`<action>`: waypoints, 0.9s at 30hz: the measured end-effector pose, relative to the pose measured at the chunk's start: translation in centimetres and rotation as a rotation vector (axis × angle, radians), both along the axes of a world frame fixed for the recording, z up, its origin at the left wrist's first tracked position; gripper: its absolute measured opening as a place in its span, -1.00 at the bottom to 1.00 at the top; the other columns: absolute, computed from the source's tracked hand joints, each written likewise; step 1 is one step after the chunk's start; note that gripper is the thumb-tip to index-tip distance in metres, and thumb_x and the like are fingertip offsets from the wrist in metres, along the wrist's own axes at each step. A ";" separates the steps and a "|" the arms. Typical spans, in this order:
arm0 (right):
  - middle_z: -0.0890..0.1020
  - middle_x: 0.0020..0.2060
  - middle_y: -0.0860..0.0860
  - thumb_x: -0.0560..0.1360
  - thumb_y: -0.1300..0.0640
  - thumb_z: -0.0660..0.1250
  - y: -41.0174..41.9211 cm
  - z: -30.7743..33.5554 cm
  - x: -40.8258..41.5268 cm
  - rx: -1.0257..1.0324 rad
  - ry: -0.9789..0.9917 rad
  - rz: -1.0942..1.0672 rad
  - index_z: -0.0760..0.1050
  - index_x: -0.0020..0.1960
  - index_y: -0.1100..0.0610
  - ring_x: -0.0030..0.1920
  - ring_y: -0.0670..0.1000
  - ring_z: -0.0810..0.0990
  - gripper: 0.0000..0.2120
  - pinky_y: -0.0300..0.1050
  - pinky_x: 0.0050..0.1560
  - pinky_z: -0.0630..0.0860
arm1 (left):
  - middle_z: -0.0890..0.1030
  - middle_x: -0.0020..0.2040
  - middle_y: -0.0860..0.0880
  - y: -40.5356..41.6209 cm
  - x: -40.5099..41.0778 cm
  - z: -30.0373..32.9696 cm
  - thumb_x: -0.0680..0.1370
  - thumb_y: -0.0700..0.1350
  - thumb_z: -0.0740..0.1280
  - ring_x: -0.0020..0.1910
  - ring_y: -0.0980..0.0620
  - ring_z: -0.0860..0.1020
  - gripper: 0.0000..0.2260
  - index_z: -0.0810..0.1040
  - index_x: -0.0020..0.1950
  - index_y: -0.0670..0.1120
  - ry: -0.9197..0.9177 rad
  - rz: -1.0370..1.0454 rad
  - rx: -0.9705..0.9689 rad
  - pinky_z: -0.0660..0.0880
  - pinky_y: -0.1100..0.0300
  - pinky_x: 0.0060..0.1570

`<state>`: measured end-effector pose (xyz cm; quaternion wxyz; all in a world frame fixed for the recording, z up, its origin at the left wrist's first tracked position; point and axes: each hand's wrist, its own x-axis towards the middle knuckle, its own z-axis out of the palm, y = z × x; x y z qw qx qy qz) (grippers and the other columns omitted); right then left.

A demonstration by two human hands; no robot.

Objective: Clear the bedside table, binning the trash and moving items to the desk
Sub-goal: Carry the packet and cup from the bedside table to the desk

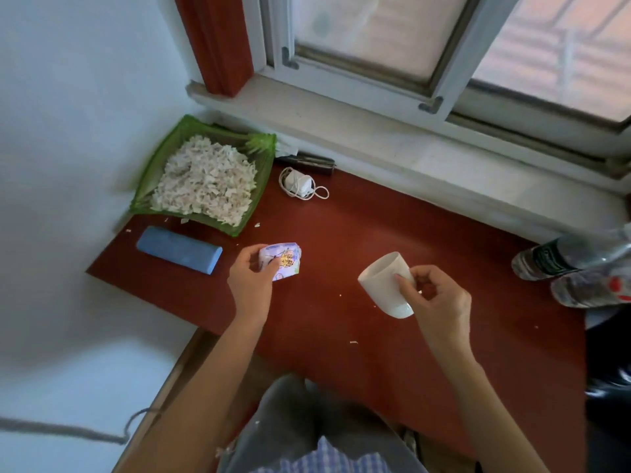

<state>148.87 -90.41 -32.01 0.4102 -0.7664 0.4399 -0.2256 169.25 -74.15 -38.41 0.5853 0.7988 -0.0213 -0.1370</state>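
Note:
My left hand (251, 278) grips a small tissue pack (281, 261) with a colourful print, just above the red-brown desk top (341, 233). My right hand (433, 298) holds a white mug (384, 285) by its handle, tilted with the mouth facing up and left, a little above the desk. A blue glasses case (179, 250) lies on the desk left of the tissue pack. Behind it stands a green tray (150, 186) heaped with pale shells or scraps.
A white charger with coiled cable (302, 186) and a dark object (314, 163) lie near the window sill. Two plastic bottles (573, 264) lie at the desk's right edge. Small crumbs dot the desk. A white wall bounds the left side.

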 end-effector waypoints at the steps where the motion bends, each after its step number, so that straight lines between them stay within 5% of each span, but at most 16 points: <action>1: 0.57 -0.34 -0.10 0.42 0.13 0.45 -0.7 0.0 0.3 -0.006 -0.001 0.005 0.58 -0.17 0.05 -0.36 -0.12 0.47 -0.94 -0.35 -0.36 0.34 | 0.62 -0.11 0.01 -0.8 0.6 -0.3 0.39 -0.27 0.44 -0.08 0.03 0.59 -0.76 0.56 -0.05 0.03 -0.001 0.003 -0.005 0.51 0.18 -0.08; 14: 0.59 -0.30 -0.08 0.42 0.15 0.46 -5.2 -0.9 4.4 0.044 0.022 -0.056 0.56 -0.21 0.01 -0.31 -0.06 0.50 -0.91 -0.20 -0.32 0.39 | 0.62 -0.09 -0.03 -8.3 9.2 -4.3 0.40 -0.28 0.39 -0.04 -0.05 0.59 -0.77 0.58 0.04 -0.12 -0.017 -0.219 0.172 0.50 0.12 -0.05; 20: 0.60 -0.31 -0.08 0.41 0.14 0.46 -5.3 -1.6 5.7 0.081 0.035 -0.120 0.57 -0.20 0.01 -0.30 -0.06 0.52 -0.91 -0.19 -0.30 0.42 | 0.56 0.06 -0.14 -9.6 10.4 -6.0 0.44 -0.28 0.40 0.03 -0.05 0.53 -0.68 0.51 0.19 -0.19 -0.303 -0.357 0.326 0.36 0.30 0.02; 27: 0.61 -0.30 -0.07 0.41 0.16 0.46 -5.2 -1.9 6.7 0.069 0.053 -0.134 0.57 -0.20 0.02 -0.28 -0.03 0.54 -0.91 -0.10 -0.28 0.46 | 0.50 0.18 -0.17 -9.0 9.7 -6.8 0.47 -0.23 0.39 0.14 -0.13 0.49 -0.71 0.49 0.18 -0.19 -0.515 -0.380 0.490 0.52 -0.02 0.06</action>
